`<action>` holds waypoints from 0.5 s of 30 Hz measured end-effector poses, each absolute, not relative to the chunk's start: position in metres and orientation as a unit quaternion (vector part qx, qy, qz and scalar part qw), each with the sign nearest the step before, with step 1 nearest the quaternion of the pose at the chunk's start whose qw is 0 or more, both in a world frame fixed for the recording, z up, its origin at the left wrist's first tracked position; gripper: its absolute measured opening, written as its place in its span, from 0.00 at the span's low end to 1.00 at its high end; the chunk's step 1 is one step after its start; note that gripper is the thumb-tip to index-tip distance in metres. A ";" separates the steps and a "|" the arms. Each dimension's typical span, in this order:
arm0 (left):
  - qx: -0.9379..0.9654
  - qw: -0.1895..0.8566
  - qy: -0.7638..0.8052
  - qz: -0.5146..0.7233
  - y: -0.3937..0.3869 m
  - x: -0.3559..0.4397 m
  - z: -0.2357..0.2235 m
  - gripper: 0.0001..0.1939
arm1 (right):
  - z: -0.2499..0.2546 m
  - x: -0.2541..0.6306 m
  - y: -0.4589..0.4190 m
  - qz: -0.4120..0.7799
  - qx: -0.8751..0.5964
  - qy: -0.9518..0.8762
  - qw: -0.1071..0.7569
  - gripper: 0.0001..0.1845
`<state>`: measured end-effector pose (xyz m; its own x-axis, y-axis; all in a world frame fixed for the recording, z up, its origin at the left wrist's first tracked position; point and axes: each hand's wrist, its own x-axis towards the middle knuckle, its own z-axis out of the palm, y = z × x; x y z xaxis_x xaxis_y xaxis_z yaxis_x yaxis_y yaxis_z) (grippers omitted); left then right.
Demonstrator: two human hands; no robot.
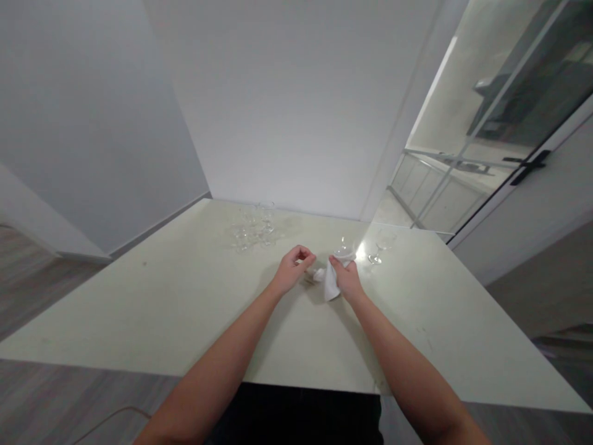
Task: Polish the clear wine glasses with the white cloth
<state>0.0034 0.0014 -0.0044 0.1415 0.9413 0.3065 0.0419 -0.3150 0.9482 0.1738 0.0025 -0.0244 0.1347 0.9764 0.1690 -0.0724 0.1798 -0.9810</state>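
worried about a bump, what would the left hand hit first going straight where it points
The left hand would likely meet the white cloth in the right hand; depth is unclear.

Pale table (185, 309) against a white wall (287, 105) — grey floor (55, 395) below, glazed door (504, 173) beyond its far right corner.

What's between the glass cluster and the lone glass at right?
Head view: left hand, white cloth and right hand, slightly nearer the camera, plus what looks like a glass at the cloth.
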 end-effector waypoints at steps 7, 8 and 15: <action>0.582 0.533 0.306 0.533 -0.002 0.003 -0.003 0.25 | -0.017 0.168 -0.020 0.509 -0.366 -0.638 0.446 0.16; 0.579 0.565 0.281 0.517 -0.003 0.001 -0.003 0.25 | -0.016 0.170 -0.021 0.566 -0.361 -0.617 0.411 0.18; 0.554 0.572 0.284 0.533 -0.003 0.004 -0.003 0.31 | -0.017 0.167 -0.017 0.479 -0.377 -0.662 0.435 0.16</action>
<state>0.0035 -0.0027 -0.0028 0.2691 0.9256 0.2661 -0.2951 -0.1838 0.9376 0.1675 -0.0175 -0.0167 -0.3373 0.9166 0.2148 0.0823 0.2560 -0.9632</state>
